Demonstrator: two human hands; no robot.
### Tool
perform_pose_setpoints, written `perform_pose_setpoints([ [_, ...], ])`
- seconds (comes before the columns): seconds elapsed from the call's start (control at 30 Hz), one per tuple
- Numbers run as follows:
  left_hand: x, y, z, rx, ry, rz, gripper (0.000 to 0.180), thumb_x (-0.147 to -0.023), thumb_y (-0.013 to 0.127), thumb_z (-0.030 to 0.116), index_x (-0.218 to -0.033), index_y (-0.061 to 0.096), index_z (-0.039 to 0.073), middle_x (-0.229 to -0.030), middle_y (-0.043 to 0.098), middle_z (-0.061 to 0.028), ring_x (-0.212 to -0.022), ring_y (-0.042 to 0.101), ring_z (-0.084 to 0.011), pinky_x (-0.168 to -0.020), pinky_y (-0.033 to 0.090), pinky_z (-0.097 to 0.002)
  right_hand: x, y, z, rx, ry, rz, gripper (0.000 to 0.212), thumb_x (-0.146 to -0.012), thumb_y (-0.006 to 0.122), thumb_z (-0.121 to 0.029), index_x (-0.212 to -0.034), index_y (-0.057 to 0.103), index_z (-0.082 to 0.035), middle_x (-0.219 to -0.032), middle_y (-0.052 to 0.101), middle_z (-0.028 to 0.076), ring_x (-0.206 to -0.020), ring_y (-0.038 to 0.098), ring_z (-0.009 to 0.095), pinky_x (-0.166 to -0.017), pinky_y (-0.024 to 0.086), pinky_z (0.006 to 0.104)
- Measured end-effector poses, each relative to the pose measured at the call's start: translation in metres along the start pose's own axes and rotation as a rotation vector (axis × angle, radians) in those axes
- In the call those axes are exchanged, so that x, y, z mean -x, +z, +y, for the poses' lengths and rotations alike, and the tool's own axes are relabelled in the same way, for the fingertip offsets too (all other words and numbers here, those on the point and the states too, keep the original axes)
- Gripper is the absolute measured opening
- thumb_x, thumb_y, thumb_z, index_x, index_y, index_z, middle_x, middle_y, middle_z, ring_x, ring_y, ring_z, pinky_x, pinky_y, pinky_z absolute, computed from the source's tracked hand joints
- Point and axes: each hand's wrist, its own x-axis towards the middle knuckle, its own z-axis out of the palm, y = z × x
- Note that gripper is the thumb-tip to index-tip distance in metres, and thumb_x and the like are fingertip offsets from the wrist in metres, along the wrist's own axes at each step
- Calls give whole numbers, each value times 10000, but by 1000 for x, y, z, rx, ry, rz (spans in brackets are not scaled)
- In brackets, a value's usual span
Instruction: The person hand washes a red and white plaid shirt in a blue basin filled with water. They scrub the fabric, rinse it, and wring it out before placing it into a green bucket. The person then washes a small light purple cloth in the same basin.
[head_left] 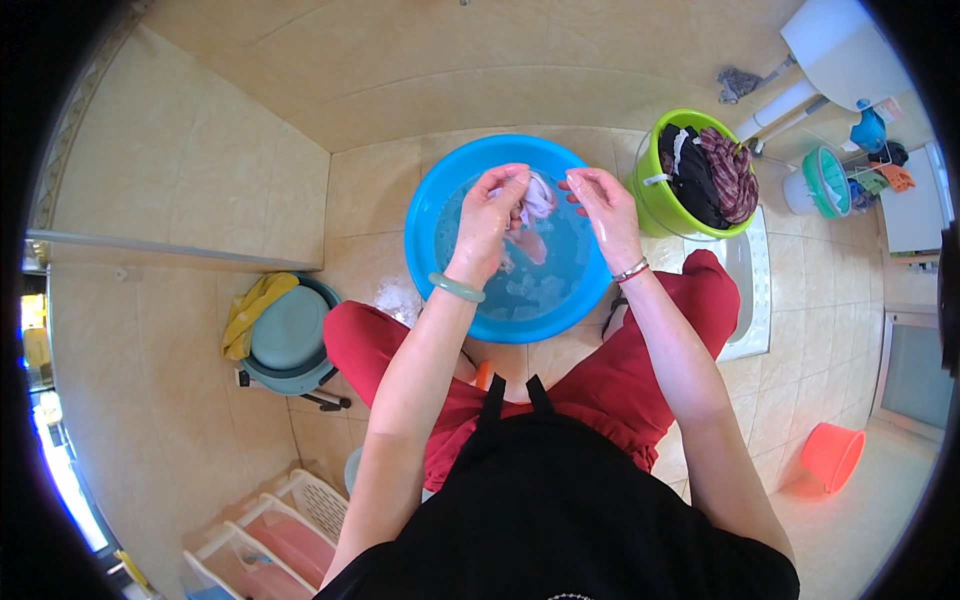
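A large blue plastic basin [425, 255] of cloudy, sudsy water stands on the floor between my knees. Above it my left hand [487, 228], wet and wearing a pale green bangle, pinches a small bunched lilac cloth [540, 199]. Just below the cloth a pinkish piece [529, 245] shows at the water; whether it belongs to the same cloth I cannot tell. Over the basin's right side is my right hand [610, 214], a thin bracelet at its wrist. Its fingers are loosely curved and apart, with nothing seen in them, and a gap separates it from the cloth.
A lime green bucket [652, 215] heaped with dark and plaid clothes [728, 175] stands right of the basin, by a white floor fixture [757, 290]. Stacked grey-blue basins [290, 328] with a yellow cloth [258, 305] sit left. An orange bucket [832, 457] is at lower right.
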Motion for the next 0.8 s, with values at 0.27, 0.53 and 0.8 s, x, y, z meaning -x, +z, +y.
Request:
perform_pose_setpoints([
  [0.27,0,-4,5,127,-130,-83,275,-849,682,226,-1062,588,79,-744,565,34,-569,421,-25,-467,314,-183,-6,-4,7,-121,191,-138,218,-863,659,-192,-971,632,-4,-863,653,47,-751,610,122,-727,503,265],
  [0.53,1,-8,7,-448,-125,-13,235,-832,687,276,-985,633,106,-750,567,52,-551,389,-25,-468,256,-187,-8,-15,4,-662,383,-115,198,-922,568,-208,-958,564,-14,-993,620,146,-901,623,254,-808,511,421],
  [0.8,2,-8,7,-133,-214,-59,252,-849,670,269,-974,647,52,-662,544,34,-509,382,-35,-456,293,-188,-11,-10,12,-666,365,-78,202,-953,507,-207,-997,570,-20,-997,621,119,-920,617,237,-805,511,432],
])
